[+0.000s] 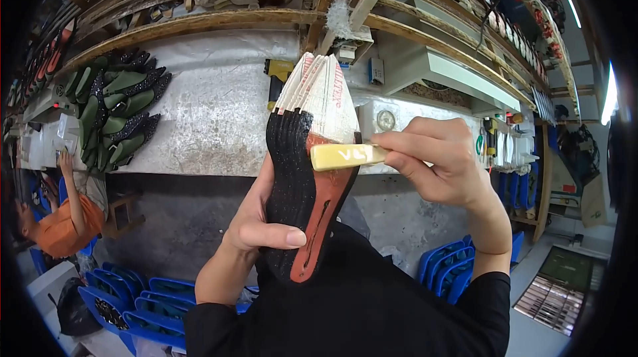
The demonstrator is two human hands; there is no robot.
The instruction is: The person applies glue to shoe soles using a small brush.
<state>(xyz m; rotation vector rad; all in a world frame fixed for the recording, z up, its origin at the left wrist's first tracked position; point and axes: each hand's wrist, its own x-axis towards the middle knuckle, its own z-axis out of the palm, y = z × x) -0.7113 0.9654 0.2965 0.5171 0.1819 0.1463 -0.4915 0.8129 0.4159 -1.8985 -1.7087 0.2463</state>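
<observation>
A stack of shoe insoles, black on the side and reddish on the face, stands upright in front of my chest. Its pointed upper ends are whitish with red print. My left hand is wrapped round the lower part, the thumb lying across the front. In my right hand a brush with a pale yellow head is pinched between thumb and fingers. The yellow head lies against the reddish face, just below the whitish part. White marks show on the yellow head.
Behind the stack runs a worktable, with green and black shoe parts piled at its left. Wooden racks hang above. A person in orange sits at the far left. Blue crates stand at lower left, others at lower right.
</observation>
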